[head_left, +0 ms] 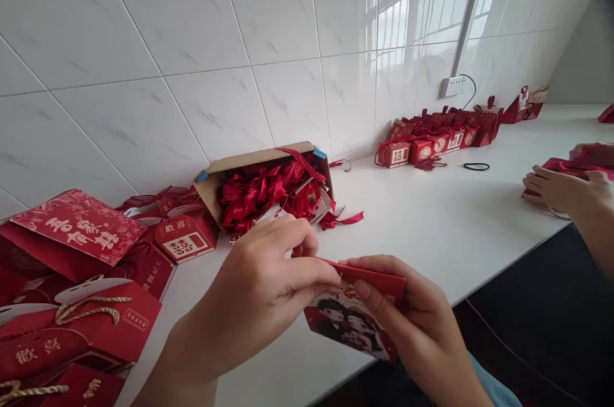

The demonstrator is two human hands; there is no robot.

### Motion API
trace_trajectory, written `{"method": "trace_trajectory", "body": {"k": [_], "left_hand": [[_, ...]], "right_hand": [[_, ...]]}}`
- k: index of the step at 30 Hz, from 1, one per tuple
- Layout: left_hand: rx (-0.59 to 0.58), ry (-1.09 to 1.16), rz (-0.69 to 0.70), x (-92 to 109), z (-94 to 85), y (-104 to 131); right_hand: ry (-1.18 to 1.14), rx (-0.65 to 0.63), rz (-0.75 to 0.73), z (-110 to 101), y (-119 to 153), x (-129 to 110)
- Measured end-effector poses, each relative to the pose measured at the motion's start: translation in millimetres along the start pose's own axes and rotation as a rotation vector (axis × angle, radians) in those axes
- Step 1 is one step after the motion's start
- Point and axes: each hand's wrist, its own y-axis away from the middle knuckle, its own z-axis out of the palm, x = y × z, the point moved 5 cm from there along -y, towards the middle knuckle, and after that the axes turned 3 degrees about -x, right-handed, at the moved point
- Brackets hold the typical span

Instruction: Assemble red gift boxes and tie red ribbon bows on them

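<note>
Above the front edge of the white table I hold a red paper gift box (352, 325) printed with a cartoon couple. My right hand (407, 324) grips its right side, thumb on the front and fingers behind. The fingers of my left hand (268, 279) are closed in a pinch at the box's upper left edge; part of that edge is hidden behind them. Just beyond my left hand stands an open cardboard box (206, 202) full of red ribbons (254, 192) and some tags.
Red gift boxes (77, 224), some with gold rope handles, are piled at the left. A row of finished-looking red boxes (439, 141) lines the tiled wall. A black loop (476, 166) lies on the table (398, 215). At far right, another person's hands (570, 186) hold something red.
</note>
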Motion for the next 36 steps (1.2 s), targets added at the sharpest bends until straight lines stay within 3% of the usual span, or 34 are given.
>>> {"method": "trace_trajectory", "body": {"k": [6, 16, 36], "left_hand": [[-0.038, -0.025, -0.018, -1.0, 3.1, -2.8], [-0.062, -0.05, -0.015, -4.4, 11.3, -5.7], [-0.054, -0.09, 0.007, -2.0, 10.0, -3.3]], "right_hand": [[0.043, -0.013, -0.051, 3.8, 0.8, 7.9], [0.074, 0.081, -0.071, 6.2, -1.9, 10.4], [0.041, 0.112, -0.096, 7.5, 0.6, 11.6]]}}
